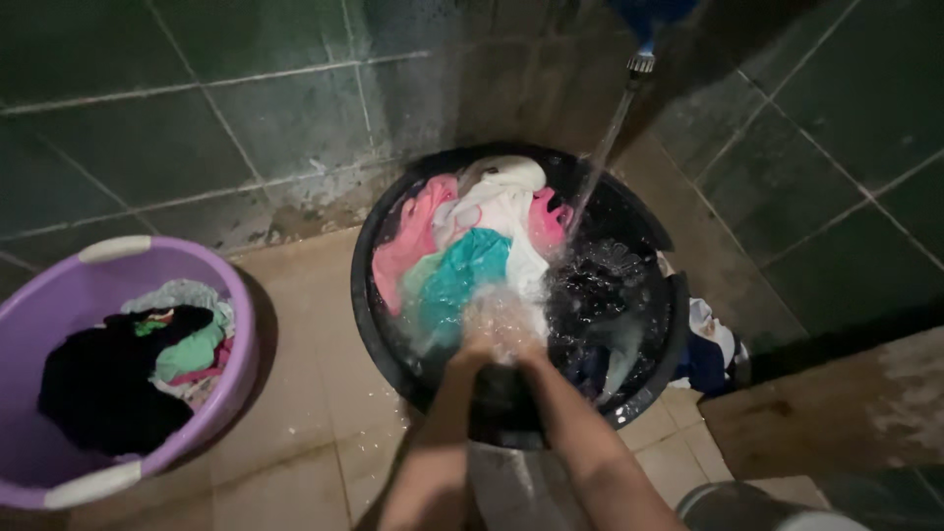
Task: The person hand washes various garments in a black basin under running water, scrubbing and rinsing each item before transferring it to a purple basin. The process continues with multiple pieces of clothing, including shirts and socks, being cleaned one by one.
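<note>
Round black plastic wash tub (649, 221) of splashing water, soaked pink, white and teal clothes (462, 246) heaped inside, left hand (479, 334) and right hand (521, 332) plunged in foam, grip blurred, cannot tell

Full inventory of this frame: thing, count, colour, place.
Black tub: 1, black, centre floor, holds water and clothes.
Wet clothes: several, pink, white, teal, in the black tub.
Tap: 1, blue with metal tip, top, running into the tub.
Water stream: 1, clear, tap to tub.
Purple basin: 1, purple with white handles, left floor.
Basin clothes: a pile, black, green, grey, pink, in the purple basin.
Cloth heap: 1, dark blue and white, right of the tub.
Wall tiles: many, dark green, behind.
Floor tiles: many, tan, wet.
Left hand: 1, blurred, in the tub water.
Right hand: 1, blurred, beside the left.
</note>
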